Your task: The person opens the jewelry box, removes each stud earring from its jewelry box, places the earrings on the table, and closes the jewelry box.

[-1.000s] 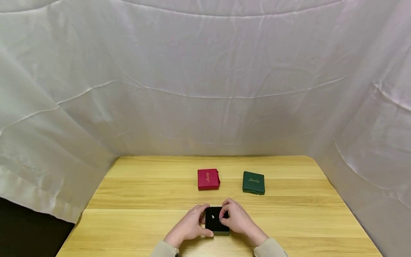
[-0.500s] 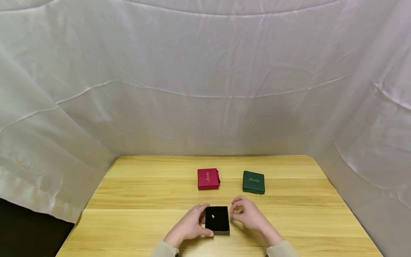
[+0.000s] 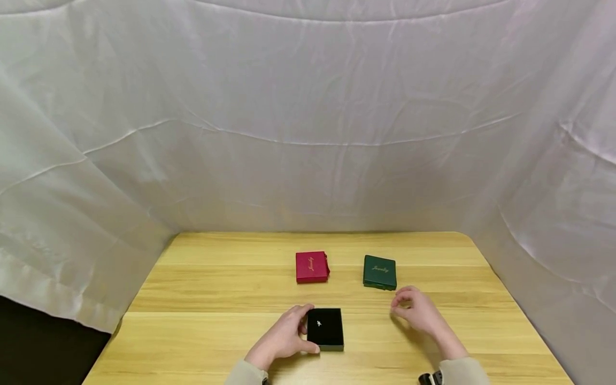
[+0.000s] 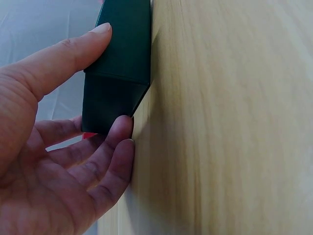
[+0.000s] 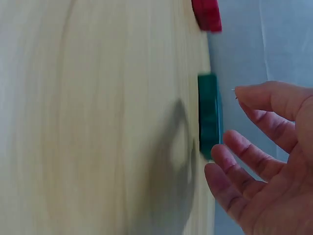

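Note:
My left hand [image 3: 283, 338] grips the left side of an open jewelry box [image 3: 331, 336], which has a black lining and stands near the table's front. In the left wrist view, the thumb lies on the box's dark green side [image 4: 120, 51], with fingertips at its end. A small silvery star-shaped earring [image 3: 319, 323] sits in the lining's left part. My right hand [image 3: 420, 313] is raised over the table to the right, thumb and index finger together. Between those tips the right wrist view shows a tiny, thin metal bit of an earring [image 5: 235, 94], mostly hidden by the fingers.
Farther back lie a red jewelry box [image 3: 311, 267] and a green jewelry box [image 3: 379, 271], both closed with gold lettering. The wooden table [image 3: 216, 289] is enclosed by pale cloth [image 3: 308, 176] at the back and sides.
The right hand has lifted away from the black lining and moved right with the earring, ending near the closed green box. The left hand keeps its grip on the open box.

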`<state>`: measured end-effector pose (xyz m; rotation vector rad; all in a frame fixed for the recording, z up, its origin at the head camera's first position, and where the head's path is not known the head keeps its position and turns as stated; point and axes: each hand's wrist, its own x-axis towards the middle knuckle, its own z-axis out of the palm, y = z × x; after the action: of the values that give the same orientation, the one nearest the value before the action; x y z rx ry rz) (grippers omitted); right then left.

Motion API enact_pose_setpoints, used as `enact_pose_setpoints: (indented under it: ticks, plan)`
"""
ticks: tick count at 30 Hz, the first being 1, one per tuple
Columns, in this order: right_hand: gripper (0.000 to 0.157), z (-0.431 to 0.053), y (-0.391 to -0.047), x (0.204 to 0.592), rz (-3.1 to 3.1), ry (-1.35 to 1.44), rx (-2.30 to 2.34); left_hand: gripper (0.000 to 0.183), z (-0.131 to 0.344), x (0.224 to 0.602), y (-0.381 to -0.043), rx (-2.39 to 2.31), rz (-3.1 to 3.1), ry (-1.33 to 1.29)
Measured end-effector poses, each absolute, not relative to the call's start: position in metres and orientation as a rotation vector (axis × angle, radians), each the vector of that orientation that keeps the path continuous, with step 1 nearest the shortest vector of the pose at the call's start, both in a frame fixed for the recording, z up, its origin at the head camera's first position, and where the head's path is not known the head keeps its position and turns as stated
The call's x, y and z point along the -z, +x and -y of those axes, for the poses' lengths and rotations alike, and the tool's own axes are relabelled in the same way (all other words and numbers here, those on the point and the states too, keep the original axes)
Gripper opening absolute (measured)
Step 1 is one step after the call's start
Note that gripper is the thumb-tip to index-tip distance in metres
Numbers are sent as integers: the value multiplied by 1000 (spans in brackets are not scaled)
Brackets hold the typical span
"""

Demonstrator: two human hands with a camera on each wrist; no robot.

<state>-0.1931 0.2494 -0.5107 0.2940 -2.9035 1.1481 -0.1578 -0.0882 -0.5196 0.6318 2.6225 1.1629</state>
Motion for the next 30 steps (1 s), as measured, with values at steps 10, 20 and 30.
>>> enact_pose_setpoints:
  ticks: [10,20,30]
  plan:
    - [13,-288,-186,518,2982,276,-988,89,88,520,-158,-1163,-2619,617]
    - [13,-301,-179,516,3000,252,-877,88,88,521,-158,-1167,-2616,613]
    - [16,-301,-180,519,2965,274,-850,89,88,519,-158,-1173,-2601,597]
